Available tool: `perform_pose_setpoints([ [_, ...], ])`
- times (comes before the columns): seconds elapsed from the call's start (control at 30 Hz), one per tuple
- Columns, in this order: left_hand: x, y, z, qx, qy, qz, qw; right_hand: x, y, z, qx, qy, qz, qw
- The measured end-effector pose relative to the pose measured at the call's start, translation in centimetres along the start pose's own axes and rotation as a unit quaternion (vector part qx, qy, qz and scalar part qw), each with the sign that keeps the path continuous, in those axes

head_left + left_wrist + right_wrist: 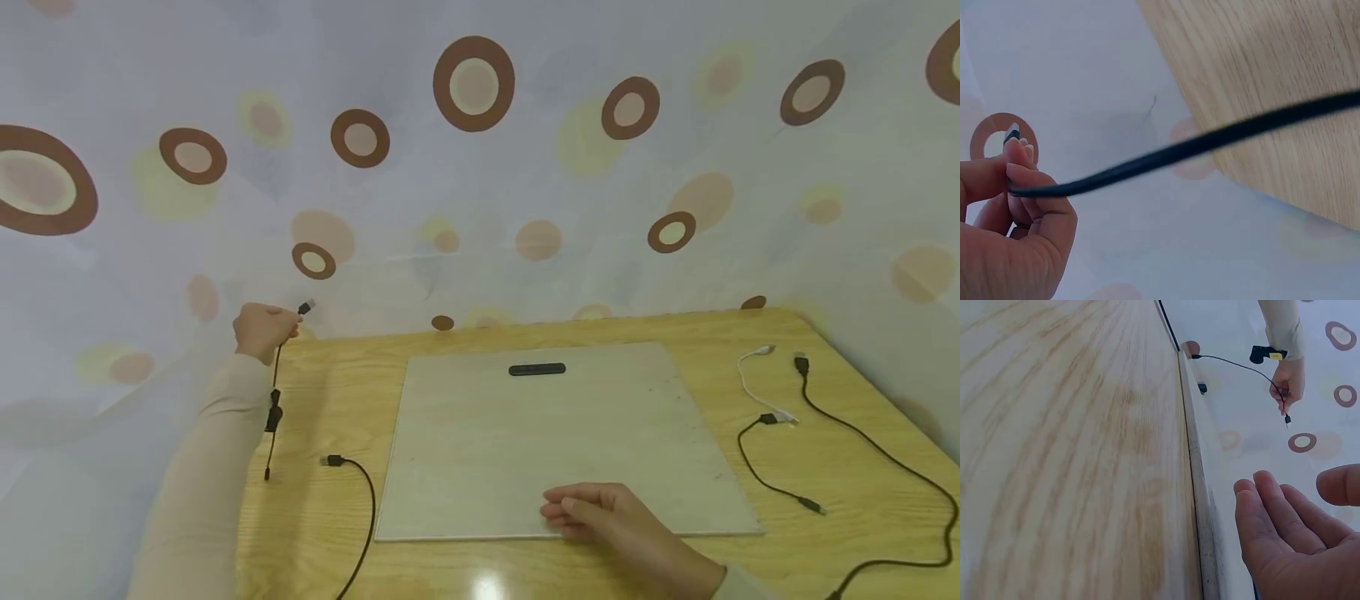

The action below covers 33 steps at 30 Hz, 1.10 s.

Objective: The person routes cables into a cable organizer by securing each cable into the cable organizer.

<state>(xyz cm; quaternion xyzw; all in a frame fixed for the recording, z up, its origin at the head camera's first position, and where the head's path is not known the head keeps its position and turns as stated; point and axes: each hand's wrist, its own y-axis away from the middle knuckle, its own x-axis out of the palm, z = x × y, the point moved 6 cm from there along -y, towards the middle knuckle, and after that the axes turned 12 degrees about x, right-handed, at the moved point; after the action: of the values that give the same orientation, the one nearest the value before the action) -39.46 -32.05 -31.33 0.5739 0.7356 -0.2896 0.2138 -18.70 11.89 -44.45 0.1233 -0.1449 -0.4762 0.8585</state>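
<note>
One thin black cable (1197, 145), black silver-tipped plug (304, 307), pinched between fingers of your left hand (262, 331). Your right hand (603, 518): fingers relaxed, over a pale rectangular board (517, 442).

I had the left arm, in a long pale beige cloth sleeve (202, 483), reaching well forward and away from the body. At its end, the bare left hand (262, 327) was curled, thumb and fingertips drawn together in a pinch. I kept the bare right hand (592, 512) lower and nearer the body, its fingers (1285, 512) side by side, gently bent and pointing toward the left. In the right wrist view, the thumb (1341, 485) stood apart from them. Behind the bare right wrist (701, 573) showed only a pale cloth cuff (742, 586).
</note>
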Motion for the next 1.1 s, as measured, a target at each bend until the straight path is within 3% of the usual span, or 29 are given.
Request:
perform_pose_setpoints([
  [0.37, -1.5, 0.8, -1.6, 0.045, 0.002, -0.014, 0.9989, -0.1, -0.3, -0.3, 0.013, -0.004, -0.015, 1.000],
  [0.6, -2.2, 1.1, -1.7, 0.048, 0.069, -0.025, 0.9961, -0.5, 0.0, 0.0, -0.003, 0.004, -0.020, 1.000],
  [0.77, -2.5, 1.6, -2.7, 0.071, 0.102, -0.025, 0.9919, -0.9, 0.1, 0.1, -0.005, 0.003, -0.028, 1.000],
  [1.1, -2.3, 2.6, -5.1, 0.103, 0.198, -0.055, 0.9732, -0.7, -0.3, 0.2, -0.002, -0.008, -0.029, 1.000],
])
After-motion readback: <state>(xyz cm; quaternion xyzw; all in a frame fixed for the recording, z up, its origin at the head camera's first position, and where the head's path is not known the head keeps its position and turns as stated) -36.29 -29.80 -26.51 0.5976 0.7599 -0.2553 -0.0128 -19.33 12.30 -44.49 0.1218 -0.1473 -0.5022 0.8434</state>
